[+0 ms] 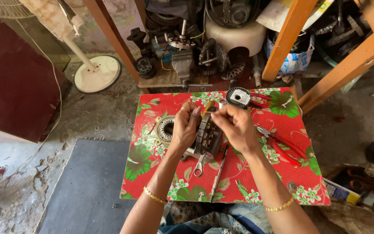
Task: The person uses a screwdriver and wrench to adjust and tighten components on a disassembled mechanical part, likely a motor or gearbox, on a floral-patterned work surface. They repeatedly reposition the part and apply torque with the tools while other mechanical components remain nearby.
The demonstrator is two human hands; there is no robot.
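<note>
A grey motor stator (207, 138) with copper windings stands on a low table covered in red floral cloth (282, 173). My left hand (185, 126) grips its left side. My right hand (236, 125) is pinched closed at its top, beside a thin yellow piece (207, 108); whether it holds a wire I cannot tell. A round metal ring part (166, 129) lies just left of my left hand. A spanner (199, 166) and a long thin rod (219, 173) lie in front of the stator.
Red-handled pliers (282, 147) lie to the right. A spool of wire (239, 97) sits at the table's far edge. Behind are a bench vise (182, 65), motor parts, orange wooden legs (288, 39), a fan base (98, 73) and a grey mat (87, 186).
</note>
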